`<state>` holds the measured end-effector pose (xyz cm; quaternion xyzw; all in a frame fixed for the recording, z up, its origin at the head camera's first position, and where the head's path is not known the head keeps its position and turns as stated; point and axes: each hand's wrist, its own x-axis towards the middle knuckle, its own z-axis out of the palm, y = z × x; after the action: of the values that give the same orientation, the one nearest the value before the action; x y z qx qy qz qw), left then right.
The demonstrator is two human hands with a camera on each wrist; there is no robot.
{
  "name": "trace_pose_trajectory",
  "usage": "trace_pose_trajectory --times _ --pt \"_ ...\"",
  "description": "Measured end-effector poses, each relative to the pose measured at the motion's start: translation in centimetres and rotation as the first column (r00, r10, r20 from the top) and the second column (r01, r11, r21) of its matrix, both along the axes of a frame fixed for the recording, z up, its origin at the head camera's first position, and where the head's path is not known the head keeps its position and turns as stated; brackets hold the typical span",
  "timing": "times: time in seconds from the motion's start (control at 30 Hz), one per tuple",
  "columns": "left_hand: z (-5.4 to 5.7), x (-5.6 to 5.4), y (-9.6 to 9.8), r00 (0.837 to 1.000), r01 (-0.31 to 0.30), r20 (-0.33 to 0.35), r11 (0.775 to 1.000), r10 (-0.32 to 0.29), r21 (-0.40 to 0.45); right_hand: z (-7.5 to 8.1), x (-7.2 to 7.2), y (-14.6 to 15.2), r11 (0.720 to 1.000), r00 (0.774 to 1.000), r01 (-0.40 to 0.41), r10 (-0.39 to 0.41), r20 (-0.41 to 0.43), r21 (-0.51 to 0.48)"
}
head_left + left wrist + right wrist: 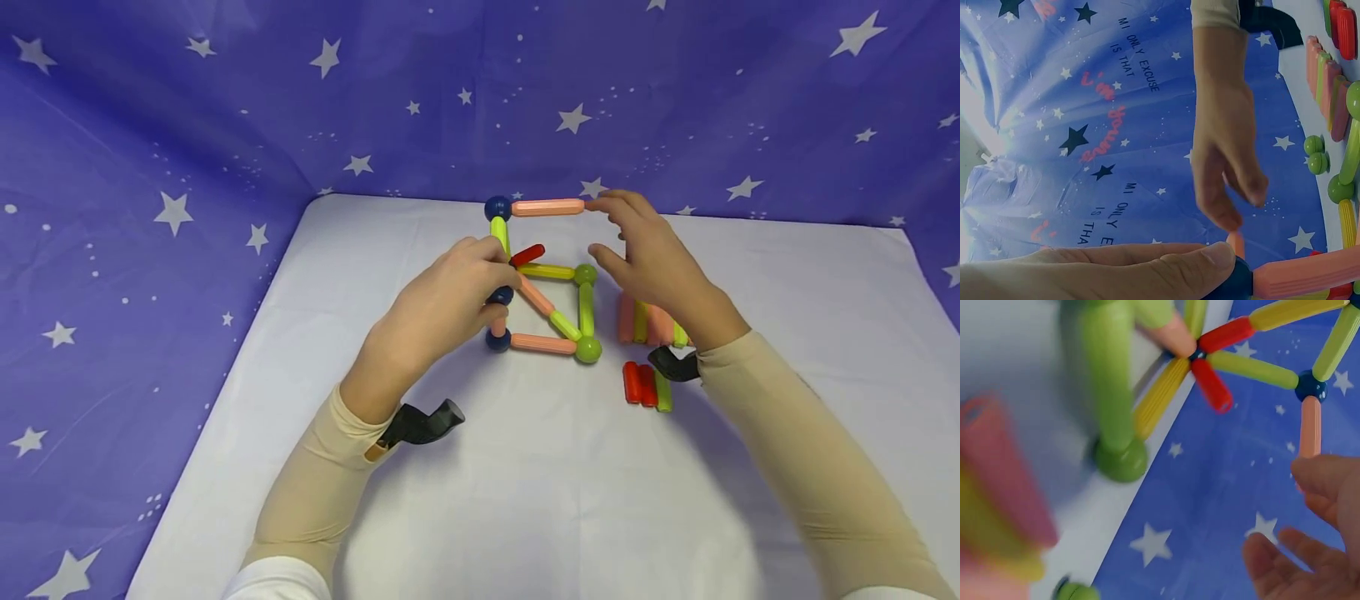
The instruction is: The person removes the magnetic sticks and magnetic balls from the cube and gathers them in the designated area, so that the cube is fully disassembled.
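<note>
A frame of coloured rods and balls stands on the white table, with a green ball (588,349) at one lower corner. My left hand (450,304) holds a dark blue ball (501,295) at the left side between thumb and fingers. Above it, a yellow-green rod (499,237) leads to another dark blue ball (498,208). From that ball a peach rod (547,207) sticks out to the right. The fingertips of my right hand (652,254) touch the rod's free end, while the thumb stays apart. A short red rod (528,255) juts from the frame.
Peach and yellow rods (657,323) lie side by side under the right hand. Nearer, red rods (640,384) and a green rod (663,392) lie together. Two green balls (1316,154) sit by the table's edge. A star-patterned blue cloth (420,83) hangs behind.
</note>
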<state>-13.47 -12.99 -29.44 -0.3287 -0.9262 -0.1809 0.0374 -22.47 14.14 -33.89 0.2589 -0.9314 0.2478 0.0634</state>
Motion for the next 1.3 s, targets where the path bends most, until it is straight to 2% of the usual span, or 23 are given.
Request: trace_pose_trajectory --times 0.1,0.2,0.43,0.63,0.9,1.0,1.13,1.23,1.3 --pt "0.0 -0.1 0.2 1.000 0.006 -0.006 1.000 -0.006 -0.006 0.3 -0.5 -1.4 0.997 0.999 0.024 -0.027 -0.031 -0.077" --pt "0.0 -0.1 0.2 1.000 0.005 -0.008 1.000 -0.005 -0.016 0.6 -1.0 -2.6 0.992 0.999 0.038 -0.041 -0.022 -0.124" --pt "0.1 0.0 0.2 1.000 0.001 -0.012 1.000 -0.001 -0.019 0.8 -2.0 -4.3 0.997 0.996 -0.071 0.070 -0.053 -0.025" --pt "0.0 0.1 0.2 1.000 0.000 -0.005 1.000 0.000 -0.007 0.4 -1.4 -3.3 0.993 0.989 -0.117 0.117 -0.091 0.006" --pt "0.0 0.0 0.1 1.000 -0.006 -0.004 1.000 0.006 -0.013 0.0 -0.7 -2.1 0.985 0.985 -0.167 0.169 -0.045 0.046" --pt "0.0 0.1 0.0 1.000 -0.007 -0.005 1.000 0.007 -0.013 -0.3 -0.8 -2.6 0.977 0.976 -0.202 0.206 -0.064 0.060" --pt "0.0 0.1 0.0 1.000 -0.005 -0.009 1.000 0.005 -0.004 -1.0 -0.4 -3.2 0.953 0.954 -0.279 0.289 -0.084 0.115" --pt "-0.1 0.1 0.1 1.000 -0.006 -0.011 1.000 0.006 0.004 -1.9 0.3 -3.3 0.946 0.955 -0.283 0.293 -0.048 0.155" --pt "0.0 0.0 0.2 1.000 -0.001 -0.018 1.000 0.001 0.008 -2.4 0.7 -3.1 0.954 0.966 -0.254 0.260 -0.015 0.162"
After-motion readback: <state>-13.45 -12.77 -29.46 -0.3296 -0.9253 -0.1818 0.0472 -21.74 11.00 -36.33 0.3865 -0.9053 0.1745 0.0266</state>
